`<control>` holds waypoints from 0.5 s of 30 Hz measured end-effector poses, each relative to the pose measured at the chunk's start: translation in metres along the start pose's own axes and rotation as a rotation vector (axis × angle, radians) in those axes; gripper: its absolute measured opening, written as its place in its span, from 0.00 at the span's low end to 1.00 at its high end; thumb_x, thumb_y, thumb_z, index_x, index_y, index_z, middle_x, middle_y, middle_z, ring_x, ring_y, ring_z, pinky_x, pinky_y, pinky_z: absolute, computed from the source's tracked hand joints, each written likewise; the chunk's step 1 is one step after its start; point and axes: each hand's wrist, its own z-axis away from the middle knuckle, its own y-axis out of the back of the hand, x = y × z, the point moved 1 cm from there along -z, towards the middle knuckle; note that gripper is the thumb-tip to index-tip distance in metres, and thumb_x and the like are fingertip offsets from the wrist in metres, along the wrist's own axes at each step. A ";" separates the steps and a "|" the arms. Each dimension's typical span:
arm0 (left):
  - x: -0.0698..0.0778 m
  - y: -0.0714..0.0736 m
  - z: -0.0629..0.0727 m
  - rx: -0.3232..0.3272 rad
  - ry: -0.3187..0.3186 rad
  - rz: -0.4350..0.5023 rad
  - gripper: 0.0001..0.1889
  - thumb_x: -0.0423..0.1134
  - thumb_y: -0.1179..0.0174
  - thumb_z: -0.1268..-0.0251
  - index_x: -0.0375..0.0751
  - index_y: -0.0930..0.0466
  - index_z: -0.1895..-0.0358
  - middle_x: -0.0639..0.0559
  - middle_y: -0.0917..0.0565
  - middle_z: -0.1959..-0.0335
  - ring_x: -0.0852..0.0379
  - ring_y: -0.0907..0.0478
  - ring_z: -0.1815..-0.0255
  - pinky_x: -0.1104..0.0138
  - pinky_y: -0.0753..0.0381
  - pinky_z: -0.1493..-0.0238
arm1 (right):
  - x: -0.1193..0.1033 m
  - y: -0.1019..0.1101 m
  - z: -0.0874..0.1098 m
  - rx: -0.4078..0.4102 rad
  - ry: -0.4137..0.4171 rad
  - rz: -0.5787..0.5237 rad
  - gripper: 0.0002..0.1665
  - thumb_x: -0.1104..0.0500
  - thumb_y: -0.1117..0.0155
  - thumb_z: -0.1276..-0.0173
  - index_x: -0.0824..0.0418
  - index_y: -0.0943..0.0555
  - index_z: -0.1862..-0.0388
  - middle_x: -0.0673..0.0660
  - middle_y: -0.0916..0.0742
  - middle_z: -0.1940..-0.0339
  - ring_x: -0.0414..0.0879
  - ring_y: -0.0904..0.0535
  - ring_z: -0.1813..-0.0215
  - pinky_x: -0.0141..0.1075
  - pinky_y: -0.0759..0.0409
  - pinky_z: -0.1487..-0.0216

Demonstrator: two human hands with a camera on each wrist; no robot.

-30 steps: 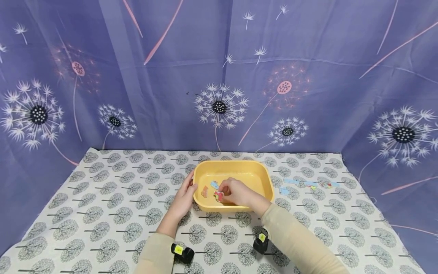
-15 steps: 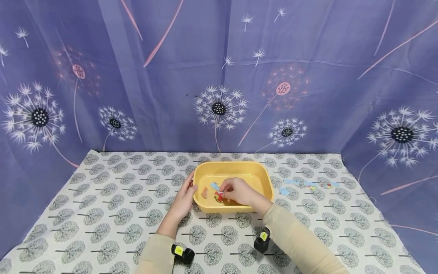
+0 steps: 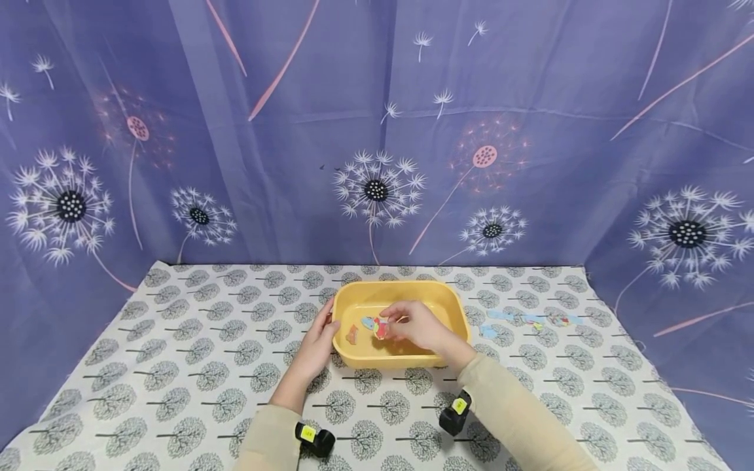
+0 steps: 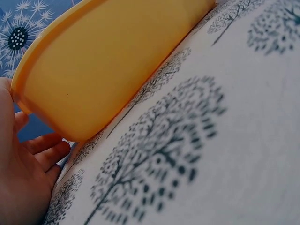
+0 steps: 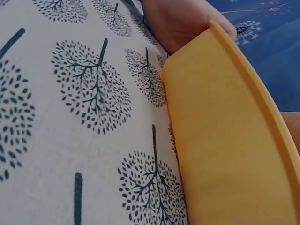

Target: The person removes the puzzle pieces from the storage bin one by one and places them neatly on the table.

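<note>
A yellow plastic tub sits on the cloth-covered table. My left hand grips its left end, thumb at the rim and fingers outside; the left wrist view shows this hand beside the tub's corner. Inside the tub, my right hand pinches a small flat red puzzle piece between thumb and fingers, lifted slightly off the floor. Behind it lies a light blue piece, partly covered by the red one. An orange-brown piece lies further left. The right wrist view mostly shows the tub's outer wall.
Right of the tub, several joined light blue pieces form a strip on the tree-print cloth. A loose blue piece lies just in front of it. A purple dandelion curtain hangs behind the table.
My right hand has raised the red piece from near the tub's front and moved it slightly backward, over the blue piece's edge. The left hand has stayed on the tub.
</note>
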 end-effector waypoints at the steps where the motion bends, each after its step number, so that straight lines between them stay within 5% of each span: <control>1: 0.000 0.000 0.000 0.001 0.001 0.002 0.29 0.48 0.57 0.26 0.60 0.51 0.25 0.44 0.41 0.26 0.39 0.38 0.29 0.43 0.43 0.30 | -0.001 0.001 0.001 -0.003 0.003 -0.016 0.19 0.71 0.40 0.41 0.73 0.23 0.49 0.64 0.18 0.62 0.46 0.16 0.66 0.37 0.13 0.63; 15: 0.000 -0.001 0.000 0.005 0.005 0.000 0.29 0.49 0.57 0.26 0.62 0.51 0.25 0.45 0.41 0.26 0.40 0.40 0.29 0.42 0.43 0.30 | 0.001 0.022 0.017 0.008 0.066 -0.190 0.23 0.71 0.42 0.40 0.76 0.27 0.44 0.63 0.21 0.63 0.46 0.19 0.63 0.46 0.15 0.55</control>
